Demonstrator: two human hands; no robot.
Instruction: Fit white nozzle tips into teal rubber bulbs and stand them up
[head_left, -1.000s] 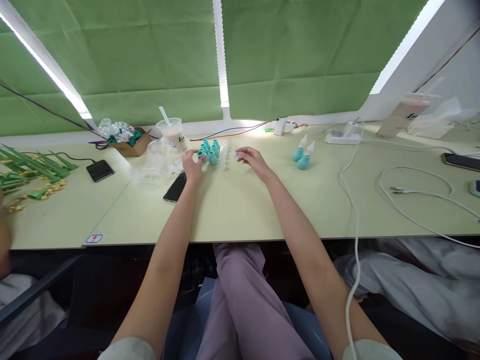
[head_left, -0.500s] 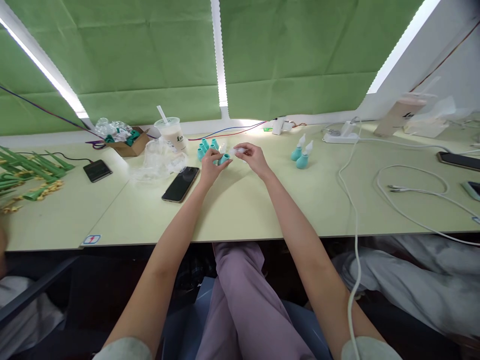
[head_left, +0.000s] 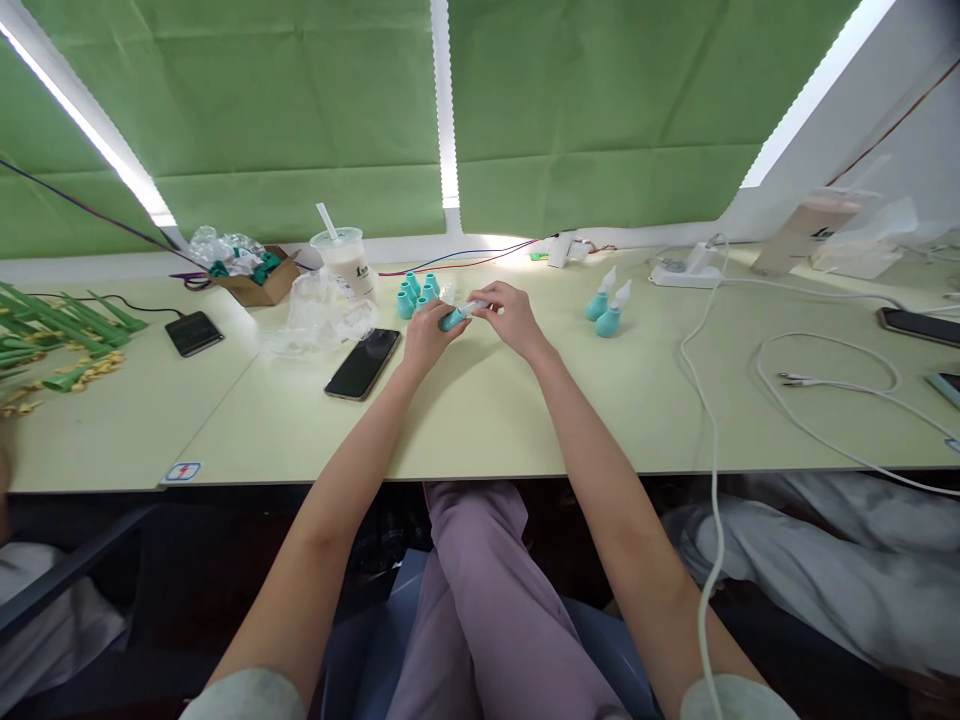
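Between the fingers of my left hand [head_left: 427, 338] is a teal rubber bulb [head_left: 451, 320], tipped to the right. My right hand [head_left: 510, 318] pinches a clear plastic nozzle [head_left: 472, 307], whose end meets the bulb's mouth. How deep it sits in there I cannot tell. Just behind my left hand stand several teal bulbs [head_left: 409, 290] with open necks, partly hidden by the fingers. A small clear piece [head_left: 448, 292] shows beside them. Off to the right, two teal bulbs with nozzles fitted [head_left: 608, 318] stand upright on the table.
A black phone [head_left: 363, 365] lies left of my left forearm. Behind it are a plastic bag [head_left: 319, 310], a drink cup [head_left: 345, 262] and a cardboard box [head_left: 262, 285]. On the right, a white cable [head_left: 701, 385] runs from a power strip [head_left: 684, 275] over the table edge.
The bulb in my left hand has tilted toward my right hand. The nozzle in my right hand has come to the bulb's mouth; a gap was between them before.
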